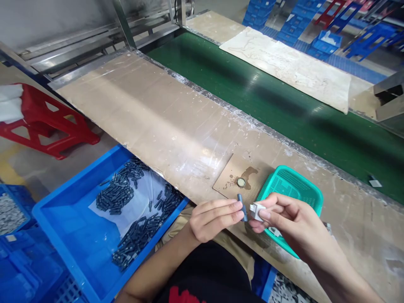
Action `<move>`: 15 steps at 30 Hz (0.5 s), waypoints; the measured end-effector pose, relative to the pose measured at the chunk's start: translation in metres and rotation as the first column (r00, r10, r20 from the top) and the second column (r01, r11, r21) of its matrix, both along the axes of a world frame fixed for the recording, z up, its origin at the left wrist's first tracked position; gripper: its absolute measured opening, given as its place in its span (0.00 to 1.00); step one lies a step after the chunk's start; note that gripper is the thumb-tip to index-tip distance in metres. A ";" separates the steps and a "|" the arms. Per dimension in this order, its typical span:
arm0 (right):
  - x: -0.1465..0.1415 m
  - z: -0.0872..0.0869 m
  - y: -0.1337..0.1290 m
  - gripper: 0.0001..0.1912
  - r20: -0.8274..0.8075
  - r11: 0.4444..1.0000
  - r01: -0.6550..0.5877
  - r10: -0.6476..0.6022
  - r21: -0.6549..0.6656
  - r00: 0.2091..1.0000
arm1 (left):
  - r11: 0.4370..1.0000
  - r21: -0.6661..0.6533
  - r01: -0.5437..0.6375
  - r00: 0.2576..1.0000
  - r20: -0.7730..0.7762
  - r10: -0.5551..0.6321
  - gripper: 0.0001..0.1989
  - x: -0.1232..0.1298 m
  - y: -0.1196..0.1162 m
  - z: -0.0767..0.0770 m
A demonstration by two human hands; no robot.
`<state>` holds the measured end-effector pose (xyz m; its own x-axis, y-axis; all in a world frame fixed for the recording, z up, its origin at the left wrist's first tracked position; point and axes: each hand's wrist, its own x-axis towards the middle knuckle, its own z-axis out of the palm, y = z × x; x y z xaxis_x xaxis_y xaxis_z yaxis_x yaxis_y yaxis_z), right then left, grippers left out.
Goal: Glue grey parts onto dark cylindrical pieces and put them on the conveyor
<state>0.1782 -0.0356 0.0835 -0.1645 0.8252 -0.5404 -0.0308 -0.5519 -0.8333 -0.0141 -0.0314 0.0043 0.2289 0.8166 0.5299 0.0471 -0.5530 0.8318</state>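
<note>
Between the fingers and thumb of my left hand (216, 219) is a small dark blue-grey part (241, 206), its upper end sticking up past the fingertips. My right hand (284, 216) pinches a small white plastic piece (257, 211) just to the right of it. A narrow gap separates the two pieces. Below and behind my right hand stands a green basket (292, 181) with some white pieces partly in view inside. A round cap-like item (241, 182) lies on a wet-stained cardboard sheet (225, 179) beyond my fingertips.
A blue tray (75, 176) at the left holds many dark parts (115, 195). Across the table (151, 113) runs a green conveyor belt (221, 63) with a pale board (284, 63) over its far edge. A red stool (53, 122) stands at far left. White pieces fill a bin (285, 290) below.
</note>
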 end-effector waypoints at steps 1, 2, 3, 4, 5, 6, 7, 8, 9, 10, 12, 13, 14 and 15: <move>0.000 0.000 0.000 0.10 0.006 1.000 -0.010 0.010 -0.003 1.000 | 0.998 -0.056 0.024 0.999 -0.026 -0.026 0.17 -0.002 0.000 0.004; 0.000 -0.001 0.000 0.10 0.014 1.000 -0.020 0.020 -0.006 1.000 | 0.993 -0.101 0.054 0.998 -0.034 -0.058 0.16 -0.004 0.000 0.007; 0.000 0.000 0.001 0.10 0.022 0.999 -0.034 0.034 -0.010 0.999 | 0.987 -0.134 0.086 0.996 -0.021 -0.090 0.16 -0.005 0.000 0.011; -0.001 0.000 0.001 0.11 0.031 0.999 -0.050 0.050 -0.018 0.998 | 0.981 -0.157 0.111 0.994 0.013 -0.111 0.15 -0.007 0.000 0.014; -0.002 0.001 0.002 0.12 0.040 0.997 -0.066 0.067 -0.027 0.997 | 0.974 -0.183 0.136 0.990 0.052 -0.128 0.14 -0.008 0.000 0.018; -0.003 0.002 0.002 0.12 0.047 0.996 -0.084 0.086 -0.040 0.995 | 0.966 -0.209 0.152 0.987 0.087 -0.137 0.13 -0.009 0.001 0.021; -0.006 0.003 0.002 0.13 0.048 0.994 -0.100 0.103 -0.054 0.994 | 0.957 -0.239 0.161 0.985 0.104 -0.140 0.12 -0.010 0.003 0.025; -0.008 0.004 0.001 0.13 0.041 0.991 -0.112 0.115 -0.066 0.992 | 0.946 -0.272 0.177 0.983 0.098 -0.156 0.10 -0.011 0.007 0.030; -0.011 0.004 0.001 0.13 0.030 0.990 -0.120 0.123 -0.076 0.992 | 0.930 -0.306 0.202 0.979 0.075 -0.188 0.09 -0.012 0.012 0.034; -0.013 0.003 0.002 0.14 0.021 0.990 -0.121 0.123 -0.078 0.992 | 0.911 -0.335 0.242 0.969 0.043 -0.242 0.08 -0.012 0.018 0.038; -0.011 -0.002 0.009 0.14 0.031 0.990 -0.125 0.127 -0.062 0.991 | 0.873 -0.363 0.325 0.934 -0.018 -0.356 0.09 -0.009 0.033 0.042; -0.006 -0.006 0.017 0.15 0.072 0.992 -0.121 0.123 -0.032 0.990 | 0.868 -0.352 0.350 0.921 -0.038 -0.387 0.09 -0.008 0.041 0.041; 0.003 -0.011 0.028 0.15 0.155 0.995 -0.101 0.095 0.029 0.983 | 0.881 -0.325 0.343 0.924 -0.051 -0.379 0.10 -0.007 0.048 0.038; 0.016 -0.017 0.042 0.15 0.275 0.989 -0.083 0.046 0.126 0.960 | 0.907 -0.295 0.300 0.942 -0.060 -0.331 0.12 -0.007 0.053 0.034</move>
